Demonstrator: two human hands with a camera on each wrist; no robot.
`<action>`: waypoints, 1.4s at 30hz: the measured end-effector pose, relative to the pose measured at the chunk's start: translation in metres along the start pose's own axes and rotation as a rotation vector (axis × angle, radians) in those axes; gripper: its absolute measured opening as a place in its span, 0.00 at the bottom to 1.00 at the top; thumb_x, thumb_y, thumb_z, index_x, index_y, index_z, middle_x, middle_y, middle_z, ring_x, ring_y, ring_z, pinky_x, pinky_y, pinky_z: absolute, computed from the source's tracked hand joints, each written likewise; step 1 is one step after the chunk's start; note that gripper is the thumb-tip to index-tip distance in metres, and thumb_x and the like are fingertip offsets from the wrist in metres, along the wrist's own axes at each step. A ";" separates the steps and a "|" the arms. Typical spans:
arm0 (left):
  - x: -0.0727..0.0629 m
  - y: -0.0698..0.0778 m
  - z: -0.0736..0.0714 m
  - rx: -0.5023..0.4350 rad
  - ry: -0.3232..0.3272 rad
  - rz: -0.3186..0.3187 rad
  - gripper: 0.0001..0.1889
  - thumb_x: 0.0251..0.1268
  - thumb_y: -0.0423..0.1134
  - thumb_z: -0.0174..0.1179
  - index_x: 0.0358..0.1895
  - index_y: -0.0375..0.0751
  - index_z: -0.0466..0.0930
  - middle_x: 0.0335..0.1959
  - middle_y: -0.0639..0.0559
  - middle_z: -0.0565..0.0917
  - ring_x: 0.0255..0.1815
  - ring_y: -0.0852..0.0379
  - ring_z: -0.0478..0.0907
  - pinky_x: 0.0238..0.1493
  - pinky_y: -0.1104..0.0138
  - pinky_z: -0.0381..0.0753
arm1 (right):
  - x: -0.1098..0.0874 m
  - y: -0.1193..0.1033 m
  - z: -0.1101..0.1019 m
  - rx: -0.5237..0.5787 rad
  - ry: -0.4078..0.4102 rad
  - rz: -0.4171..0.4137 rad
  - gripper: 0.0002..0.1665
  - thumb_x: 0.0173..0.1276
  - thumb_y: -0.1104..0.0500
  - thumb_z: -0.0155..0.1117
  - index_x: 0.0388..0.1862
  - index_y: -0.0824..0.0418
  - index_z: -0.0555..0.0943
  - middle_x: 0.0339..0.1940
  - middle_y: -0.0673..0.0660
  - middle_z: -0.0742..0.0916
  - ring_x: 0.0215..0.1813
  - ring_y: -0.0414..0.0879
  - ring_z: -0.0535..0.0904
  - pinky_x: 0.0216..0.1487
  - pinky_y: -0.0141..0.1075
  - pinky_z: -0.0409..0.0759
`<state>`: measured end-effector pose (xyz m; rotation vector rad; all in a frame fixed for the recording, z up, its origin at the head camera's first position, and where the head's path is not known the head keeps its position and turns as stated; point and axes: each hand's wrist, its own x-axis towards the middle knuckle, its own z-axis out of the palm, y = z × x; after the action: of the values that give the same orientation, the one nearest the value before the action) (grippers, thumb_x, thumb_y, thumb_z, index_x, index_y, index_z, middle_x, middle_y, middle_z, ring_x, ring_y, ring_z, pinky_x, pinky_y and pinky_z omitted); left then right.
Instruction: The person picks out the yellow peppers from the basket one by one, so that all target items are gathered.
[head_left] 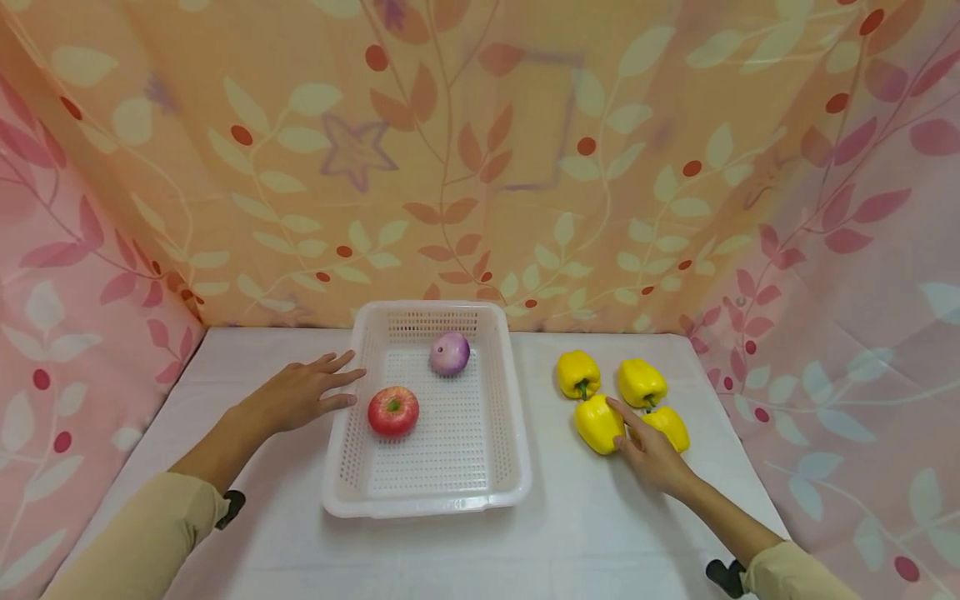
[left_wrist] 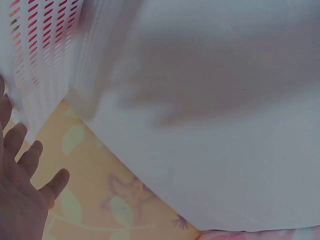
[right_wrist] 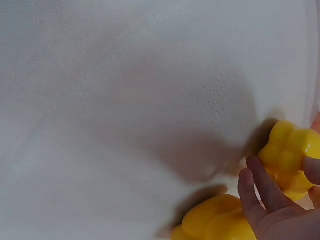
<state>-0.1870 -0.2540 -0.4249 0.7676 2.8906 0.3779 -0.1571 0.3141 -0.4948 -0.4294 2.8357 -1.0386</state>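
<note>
Right hand (head_left: 651,454) down among the yellow peppers, grip loose and fairly open: index finger stretched along the near-left pepper (head_left: 598,423), thumb tucked against its near side, other fingers resting by the near-right pepper (head_left: 670,427). Not really wrapped around either one yet, just touching. Wrist view backs that up: fingers (right_wrist: 260,190) lying against one pepper (right_wrist: 290,155) with a second pepper (right_wrist: 217,220) right below the palm. Forearm coming in from the lower right, beige sleeve at the edge.

Left hand (head_left: 300,393) flat and relaxed, fingers spread wide, holding nothing. Fingertips right at the left rim of the white basket (head_left: 510,417), looks like touching it, hard to call for sure. Palm down over the worktop (head_left: 600,533), arm angled in from the lower left.

Inside the basket: red apple (head_left: 393,411) near the left wall, purple onion (head_left: 449,353) toward the back. Two more peppers, far-left (head_left: 577,373) and far-right (head_left: 641,382), sitting just behind the right hand. Leafy patterned cloth (head_left: 480,150) hung all around.
</note>
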 end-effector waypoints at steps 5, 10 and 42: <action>0.000 0.000 0.000 -0.004 -0.002 -0.003 0.29 0.73 0.57 0.54 0.71 0.48 0.72 0.76 0.38 0.63 0.73 0.31 0.60 0.61 0.32 0.64 | -0.001 0.001 0.002 -0.009 -0.004 0.032 0.38 0.75 0.65 0.57 0.80 0.55 0.57 0.77 0.65 0.65 0.71 0.64 0.68 0.68 0.61 0.65; 0.001 0.000 0.001 -0.002 0.005 0.005 0.29 0.73 0.57 0.54 0.72 0.48 0.71 0.76 0.38 0.63 0.73 0.31 0.60 0.62 0.32 0.64 | -0.004 0.001 0.001 -0.004 -0.012 0.049 0.39 0.76 0.62 0.57 0.81 0.55 0.54 0.78 0.64 0.64 0.74 0.66 0.64 0.68 0.63 0.63; 0.005 0.000 -0.019 0.080 0.013 -0.012 0.32 0.71 0.56 0.58 0.73 0.45 0.69 0.73 0.35 0.66 0.73 0.30 0.61 0.65 0.33 0.61 | 0.033 -0.042 -0.100 -0.209 0.043 0.060 0.49 0.70 0.43 0.64 0.81 0.56 0.53 0.74 0.72 0.65 0.62 0.72 0.73 0.47 0.62 0.82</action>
<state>-0.1949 -0.2549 -0.4069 0.7627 2.9368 0.2680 -0.1968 0.3355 -0.3906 -0.3398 2.9883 -0.7527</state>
